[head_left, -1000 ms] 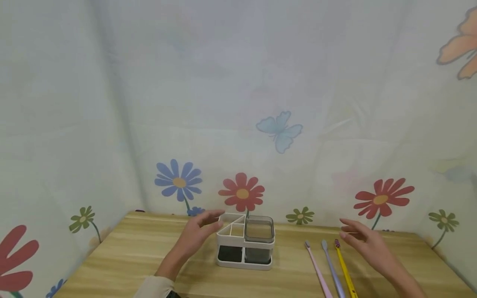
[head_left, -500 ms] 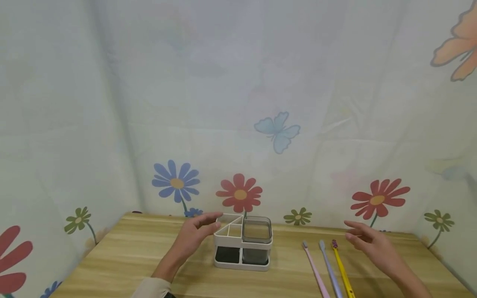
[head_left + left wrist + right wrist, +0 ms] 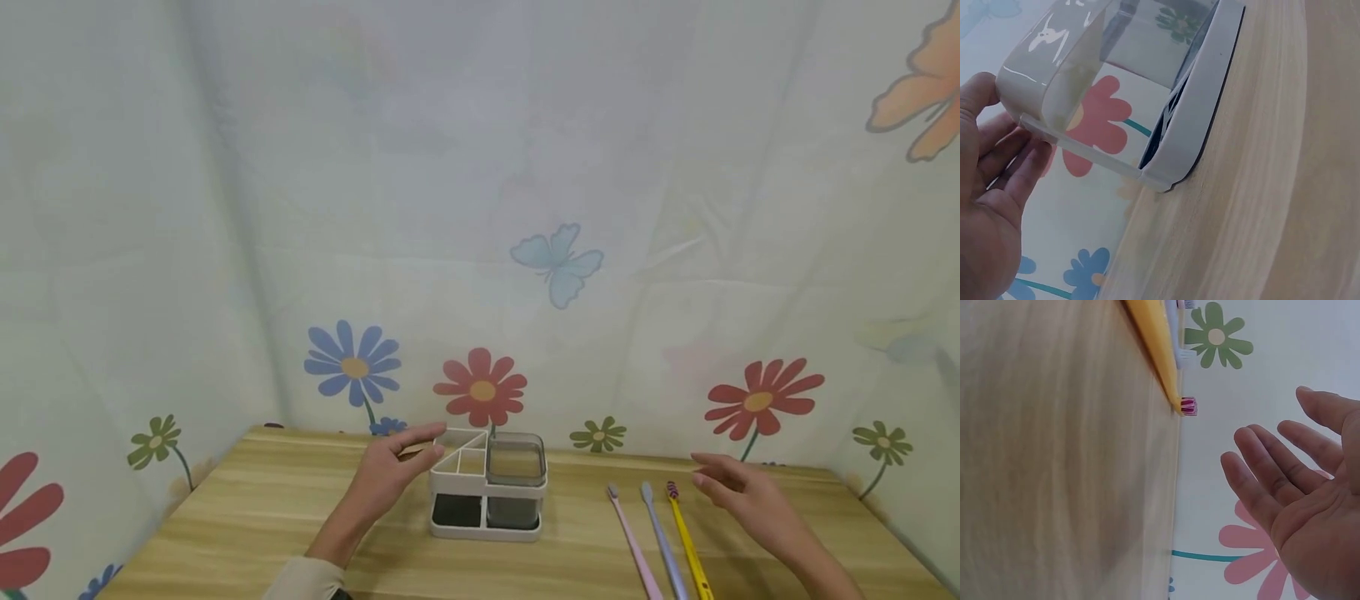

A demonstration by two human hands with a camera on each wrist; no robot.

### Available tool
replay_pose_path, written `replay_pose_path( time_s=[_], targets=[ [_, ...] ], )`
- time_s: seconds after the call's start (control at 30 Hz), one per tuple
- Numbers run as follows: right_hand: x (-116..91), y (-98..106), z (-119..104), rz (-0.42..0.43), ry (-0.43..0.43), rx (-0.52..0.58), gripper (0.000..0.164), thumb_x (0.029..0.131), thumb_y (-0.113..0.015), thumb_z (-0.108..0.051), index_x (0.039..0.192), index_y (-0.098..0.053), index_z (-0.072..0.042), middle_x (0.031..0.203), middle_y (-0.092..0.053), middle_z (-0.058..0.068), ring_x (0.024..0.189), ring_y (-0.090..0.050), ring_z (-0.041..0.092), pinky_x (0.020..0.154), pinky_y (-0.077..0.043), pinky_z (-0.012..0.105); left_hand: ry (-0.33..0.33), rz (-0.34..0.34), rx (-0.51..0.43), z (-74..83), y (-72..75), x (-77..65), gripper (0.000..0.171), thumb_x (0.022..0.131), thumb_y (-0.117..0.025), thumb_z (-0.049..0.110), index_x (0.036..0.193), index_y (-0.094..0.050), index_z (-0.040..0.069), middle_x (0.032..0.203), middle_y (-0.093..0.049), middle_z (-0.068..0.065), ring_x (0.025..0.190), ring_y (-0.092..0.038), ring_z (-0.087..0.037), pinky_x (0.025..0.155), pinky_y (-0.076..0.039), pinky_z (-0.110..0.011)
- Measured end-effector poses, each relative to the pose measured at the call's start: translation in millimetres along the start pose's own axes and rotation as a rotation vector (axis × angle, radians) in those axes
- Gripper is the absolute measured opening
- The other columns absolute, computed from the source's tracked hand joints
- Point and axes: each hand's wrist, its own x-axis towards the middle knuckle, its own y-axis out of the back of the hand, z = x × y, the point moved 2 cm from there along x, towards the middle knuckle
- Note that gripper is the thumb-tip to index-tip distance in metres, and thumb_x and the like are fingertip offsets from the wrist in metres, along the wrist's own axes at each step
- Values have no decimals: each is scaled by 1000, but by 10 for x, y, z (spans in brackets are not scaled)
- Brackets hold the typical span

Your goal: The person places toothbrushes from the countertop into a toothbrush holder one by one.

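A white toothbrush holder (image 3: 489,485) with divided slots on top and a clear cup (image 3: 516,460) in its right half stands on the wooden table (image 3: 300,483). My left hand (image 3: 381,473) holds it at the left end of the upper rim. In the left wrist view, the thumb and fingertips meet that end. Toward the right lie a pink toothbrush (image 3: 632,537), a light purple toothbrush (image 3: 663,537) and a yellow toothbrush (image 3: 690,542), side by side. Beside the yellow one hovers my right hand (image 3: 750,500), its fingers relaxed and holding nothing.
Pale fabric (image 3: 420,250) printed with flowers and butterflies hangs behind the table and along both sides. The table's back edge (image 3: 592,452) runs close to it. The toothbrush handles run off the bottom of the head view.
My right hand has drifted slightly right and down, away from the yellow toothbrush's head. The holder and left hand keep their places; the head view has shifted a little.
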Motion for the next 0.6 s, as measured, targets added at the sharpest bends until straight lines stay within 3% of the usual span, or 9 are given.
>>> replay_pose_path(
  time_s=[0.1, 0.3, 0.6],
  targets=[
    [-1, -3, 3, -11, -33, -16, 50, 109, -65, -30, 143, -60, 6, 128, -70, 25, 108, -72, 37, 82, -63, 41, -22, -4, -9, 9, -3, 4, 40, 98, -79, 16, 134, -73, 1, 134, -71, -14, 130, -61, -42, 100, -56, -31],
    [2, -7, 12, -14, -63, -52, 53, 108, -65, -34, 142, -60, 6, 129, -70, 24, 111, -71, 38, 85, -63, 45, -9, 0, 10, 8, 10, -14, 38, 98, -80, 20, 133, -75, 7, 134, -71, -11, 127, -65, -32, 101, -56, -32],
    [21, -32, 102, -1, -94, -71, 47, 105, -72, -26, 137, -64, 8, 122, -73, 20, 108, -70, 33, 83, -61, 38, 0, -9, 4, -8, 14, -18, 39, 98, -80, 21, 134, -74, 7, 136, -71, -11, 127, -64, -31, 101, -54, -27]
  ],
)
